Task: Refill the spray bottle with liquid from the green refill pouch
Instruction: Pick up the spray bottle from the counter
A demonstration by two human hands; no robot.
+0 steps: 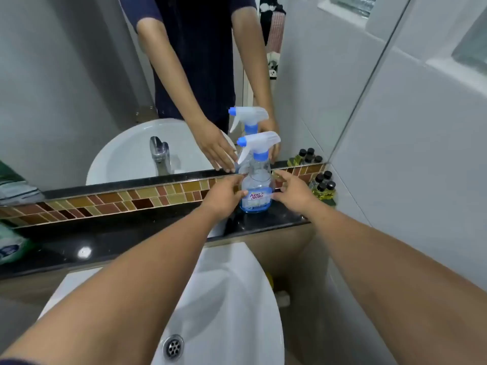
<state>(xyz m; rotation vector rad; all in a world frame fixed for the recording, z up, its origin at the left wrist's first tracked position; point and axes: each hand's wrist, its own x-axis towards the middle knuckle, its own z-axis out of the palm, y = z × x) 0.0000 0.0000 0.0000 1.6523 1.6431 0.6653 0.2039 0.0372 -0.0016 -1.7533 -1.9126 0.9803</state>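
Note:
A clear spray bottle (256, 191) with a white trigger head, a blue collar and a little blue liquid at the bottom stands upright on the black counter ledge (131, 238) against the mirror. My left hand (224, 197) is at its left side, fingers touching the label. My right hand (292, 192) is at its right side, fingers spread and near or just touching the bottle. Neither hand is wrapped around it. A green and white pouch (10, 245) lies at the far left edge of the ledge, mostly cut off.
A white sink (232, 299) with a drain (172, 346) lies below my arms. Several small dark-capped bottles (322, 187) stand in the right corner of the ledge. The mirror (79, 88) reflects the tap, sink and bottle. A tiled wall closes the right side.

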